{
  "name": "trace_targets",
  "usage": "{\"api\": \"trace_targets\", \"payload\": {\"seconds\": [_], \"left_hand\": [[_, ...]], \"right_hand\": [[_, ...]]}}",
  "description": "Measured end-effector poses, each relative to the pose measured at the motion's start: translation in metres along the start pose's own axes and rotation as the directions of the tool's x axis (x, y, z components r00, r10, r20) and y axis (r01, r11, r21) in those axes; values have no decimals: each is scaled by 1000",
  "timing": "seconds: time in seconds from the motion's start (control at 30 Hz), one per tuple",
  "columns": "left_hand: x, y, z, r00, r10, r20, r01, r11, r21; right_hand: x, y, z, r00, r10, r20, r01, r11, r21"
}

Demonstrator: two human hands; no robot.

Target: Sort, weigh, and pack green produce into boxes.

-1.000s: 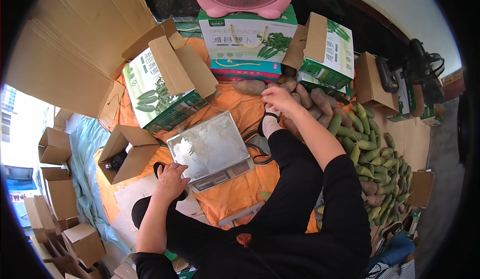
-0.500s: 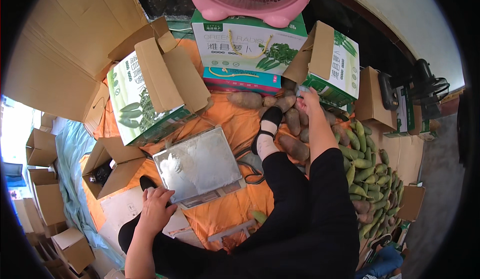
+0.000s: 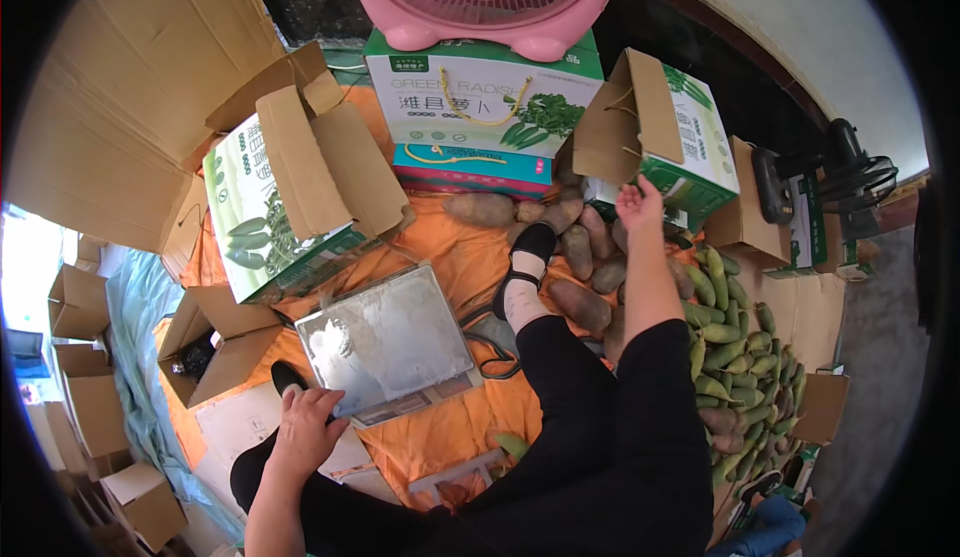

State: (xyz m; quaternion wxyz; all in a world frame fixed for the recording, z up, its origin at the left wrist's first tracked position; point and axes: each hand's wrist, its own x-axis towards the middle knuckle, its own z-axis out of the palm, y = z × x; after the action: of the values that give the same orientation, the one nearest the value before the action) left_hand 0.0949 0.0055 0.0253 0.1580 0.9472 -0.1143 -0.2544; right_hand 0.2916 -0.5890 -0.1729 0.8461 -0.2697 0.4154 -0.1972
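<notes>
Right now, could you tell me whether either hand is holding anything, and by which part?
Nothing is held: the left hand rests beside the scale, and the right hand reaches, fingers spread, toward the green-and-white box.

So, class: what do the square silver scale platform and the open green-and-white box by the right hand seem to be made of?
Square silver scale platform: probably brushed metal, since it shows dull grey glare. Open green-and-white box near the right hand: cardboard, with plain brown inner flaps and a printed outer face.

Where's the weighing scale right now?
In the head view, the scale sits left of centre on the orange cloth, just above the left hand, below the open green-and-white box.
</notes>
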Motion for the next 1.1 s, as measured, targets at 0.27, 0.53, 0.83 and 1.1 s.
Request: {"api": "trace_targets", "payload": {"seconds": [0.27, 0.53, 0.83, 1.1], "left_hand": [[-20, -7, 3, 996, 50, -68, -50, 999, 5], [-34, -19, 12, 987, 97, -126, -99, 995, -13], [-45, -30, 5, 940, 125, -317, -183, 970, -160], [-62, -22, -27, 775, -104, -623, -399, 684, -610]], "right_hand": [[-110, -111, -13, 998, -20, 63, 19, 1000, 17], [-279, -111, -31, 919, -4, 395, 34, 997, -68], [-423, -125, -45, 765, 50, 642, -10, 998, -65], [-510, -103, -29, 630, 82, 772, 165, 957, -237]]}}
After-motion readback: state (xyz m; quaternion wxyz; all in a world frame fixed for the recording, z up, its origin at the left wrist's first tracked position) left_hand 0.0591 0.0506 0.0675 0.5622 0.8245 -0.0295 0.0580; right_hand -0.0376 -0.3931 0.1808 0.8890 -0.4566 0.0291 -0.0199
